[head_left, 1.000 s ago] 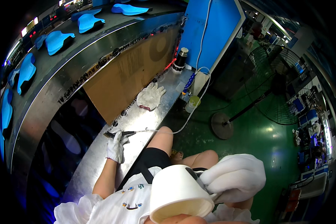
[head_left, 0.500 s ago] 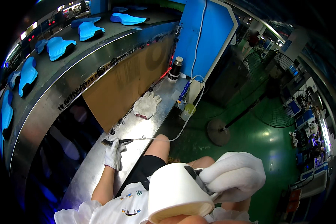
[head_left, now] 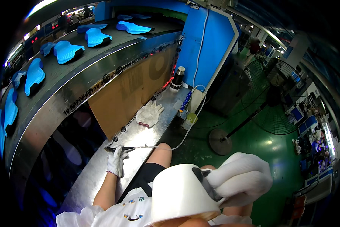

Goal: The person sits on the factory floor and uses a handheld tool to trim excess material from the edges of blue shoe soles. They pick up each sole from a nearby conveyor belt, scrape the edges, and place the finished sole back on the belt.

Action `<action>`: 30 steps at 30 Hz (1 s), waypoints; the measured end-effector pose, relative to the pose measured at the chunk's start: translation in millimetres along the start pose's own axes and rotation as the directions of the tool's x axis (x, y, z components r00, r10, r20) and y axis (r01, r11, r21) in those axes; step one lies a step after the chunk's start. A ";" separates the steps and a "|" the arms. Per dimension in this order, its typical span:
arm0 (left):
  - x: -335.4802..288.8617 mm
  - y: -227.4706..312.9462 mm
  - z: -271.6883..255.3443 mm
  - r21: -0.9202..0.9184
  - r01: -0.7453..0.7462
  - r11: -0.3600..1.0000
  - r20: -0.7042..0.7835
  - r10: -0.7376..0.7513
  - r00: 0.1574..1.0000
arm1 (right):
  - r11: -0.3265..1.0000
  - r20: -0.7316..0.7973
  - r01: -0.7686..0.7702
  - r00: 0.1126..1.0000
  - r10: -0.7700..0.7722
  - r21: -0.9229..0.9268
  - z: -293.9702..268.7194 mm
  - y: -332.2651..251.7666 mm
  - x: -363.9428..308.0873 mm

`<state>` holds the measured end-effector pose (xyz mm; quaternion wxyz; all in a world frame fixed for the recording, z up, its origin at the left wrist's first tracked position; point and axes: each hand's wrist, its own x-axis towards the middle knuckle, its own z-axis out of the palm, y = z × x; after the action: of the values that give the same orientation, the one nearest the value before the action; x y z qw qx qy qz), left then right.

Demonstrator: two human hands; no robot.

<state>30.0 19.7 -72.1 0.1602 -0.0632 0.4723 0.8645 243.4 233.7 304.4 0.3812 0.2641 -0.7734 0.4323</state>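
Beside the metal bench (head_left: 87, 182), a white mug (head_left: 181, 191) hangs before the person's body, its handle wrapped by the curled fingers of the gloved right hand (head_left: 242, 179). Over the bench, the gloved left hand (head_left: 115, 163), half closed, grasps a dark-handled brush (head_left: 128, 148).

Factory; a conveyor belt (head_left: 54, 73) bears blue shaped pieces (head_left: 67, 53)

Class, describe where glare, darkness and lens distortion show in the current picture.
Head view: glare whitens the metal shelf beside the gloved left hand; head view: the metal rail bows into a curve; head view: a highlight marks the green floor; head view: corners fall to black, and the wire fan looks dim.
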 end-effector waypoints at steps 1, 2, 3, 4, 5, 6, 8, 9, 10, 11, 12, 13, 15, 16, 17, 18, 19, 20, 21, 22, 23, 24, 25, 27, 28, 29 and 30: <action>-0.3 0.6 2.8 -0.005 -0.001 1.000 0.005 0.001 1.000 | 1.000 -0.046 -0.024 0.999 0.024 -0.002 0.4 -1.1 0.2; -1.4 2.3 5.3 -0.012 0.007 1.000 -0.013 -0.007 1.000 | 0.999 -0.091 -0.052 0.994 0.052 -0.001 0.9 -2.2 0.8; -3.3 4.4 8.0 -0.020 0.015 1.000 -0.031 -0.016 0.999 | 1.000 -0.044 0.003 0.999 -0.002 0.017 -2.2 0.7 2.9; -5.3 6.2 12.8 -0.014 -0.010 1.000 -0.016 0.010 1.000 | 0.998 0.002 0.060 0.998 -0.061 0.033 -4.9 1.4 4.7; -3.7 4.5 13.9 -0.021 -0.012 1.000 -0.005 0.012 1.000 | 0.998 0.005 0.066 0.998 -0.067 0.021 -5.2 0.1 3.9; -1.7 2.4 12.0 -0.009 0.002 1.000 0.007 -0.002 1.000 | 0.997 -0.009 0.081 0.997 -0.081 0.009 -4.7 -2.0 2.1; -3.5 4.2 0.3 -0.019 -0.004 1.000 0.005 0.004 1.000 | 0.993 -0.021 0.115 0.993 -0.114 0.019 -3.8 0.8 2.6; -4.7 4.9 -6.2 -0.022 -0.018 1.000 0.003 0.018 1.000 | 0.989 0.001 0.137 0.991 -0.137 0.057 -4.5 2.5 4.2; -5.3 6.1 -2.9 -0.002 -0.003 1.000 0.001 0.003 1.000 | 0.988 0.009 0.145 0.989 -0.146 0.057 -6.9 0.2 4.9; -4.3 7.5 2.6 0.019 0.011 1.000 -0.002 -0.011 1.000 | 0.987 0.018 0.152 0.988 -0.153 0.059 -9.3 -2.3 5.5; -7.0 8.1 8.2 0.048 -0.011 0.999 -0.003 0.011 1.000 | 0.991 0.035 0.130 0.991 -0.131 0.031 -11.9 -7.3 7.0; -7.6 10.6 13.8 0.046 -0.016 0.999 0.011 0.015 1.000 | 0.993 0.050 0.114 0.992 -0.114 0.004 -13.4 -11.9 7.7; -7.3 9.6 23.9 0.102 -0.005 0.995 -0.027 0.008 1.000 | 0.980 -0.045 0.164 0.984 -0.170 -0.113 -5.0 -14.7 3.1; -7.9 6.7 26.6 0.083 -0.026 0.996 -0.024 0.028 0.999 | 0.957 -0.132 0.200 0.964 -0.231 -0.211 -3.6 -13.8 0.9; -4.6 4.8 13.9 0.070 -0.060 0.996 -0.006 0.060 0.998 | 0.956 -0.135 0.217 0.960 -0.245 -0.195 -3.2 -11.3 3.4; -4.8 3.2 1.9 0.081 -0.044 0.996 -0.047 0.048 0.998 | 0.953 -0.089 0.254 0.958 -0.271 -0.168 -5.1 -9.0 6.8; -5.8 3.9 3.2 0.090 -0.015 0.996 -0.069 0.021 0.997 | 0.945 -0.042 0.281 0.956 -0.292 -0.164 -9.0 -11.2 8.7; -7.1 5.7 4.5 0.110 -0.007 0.994 -0.067 0.014 0.998 | 0.941 -0.043 0.288 0.953 -0.300 -0.175 -12.4 -14.5 10.6; -9.2 7.2 7.5 0.113 -0.013 0.994 -0.073 0.022 0.997 | 0.940 -0.007 0.293 0.954 -0.299 -0.175 -15.6 -18.5 12.5; -7.6 7.2 5.9 0.120 0.021 0.993 -0.067 -0.013 0.998 | 0.939 0.030 0.297 0.955 -0.296 -0.175 -17.6 -21.3 12.9; -5.9 6.9 4.0 0.127 0.054 0.990 -0.061 -0.047 0.997 | 0.935 0.029 0.303 0.953 -0.303 -0.183 -18.2 -22.9 12.2; -5.9 5.2 4.3 0.127 0.049 0.991 -0.051 -0.042 0.998 | 0.933 0.021 0.309 0.950 -0.311 -0.185 -18.7 -24.2 11.3; -6.0 3.1 4.5 0.108 0.027 0.994 -0.054 -0.022 0.998 | 0.930 0.012 0.316 0.948 -0.319 -0.186 -19.3 -25.4 10.6; -7.1 -0.8 5.2 0.061 -0.014 0.998 -0.065 0.017 0.998 | 0.929 0.082 0.334 0.942 -0.325 -0.160 -25.6 -30.2 19.8; -6.6 -2.1 7.0 0.037 -0.037 0.999 -0.068 0.039 0.997 | 0.926 0.116 0.345 0.937 -0.330 -0.150 -28.8 -33.2 21.7; -5.9 -3.1 8.9 0.013 -0.059 0.998 -0.071 0.060 0.996 | 0.925 0.150 0.355 0.930 -0.334 -0.139 -31.9 -36.0 23.5; -4.3 -3.8 8.4 0.009 -0.053 0.999 -0.069 0.053 0.996 | 0.932 0.171 0.342 0.932 -0.320 -0.121 -34.0 -38.4 24.1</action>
<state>35.7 27.7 -69.4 0.1211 -0.0800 0.4821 0.8640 270.3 242.7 353.4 0.4087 0.3931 -0.7740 0.2819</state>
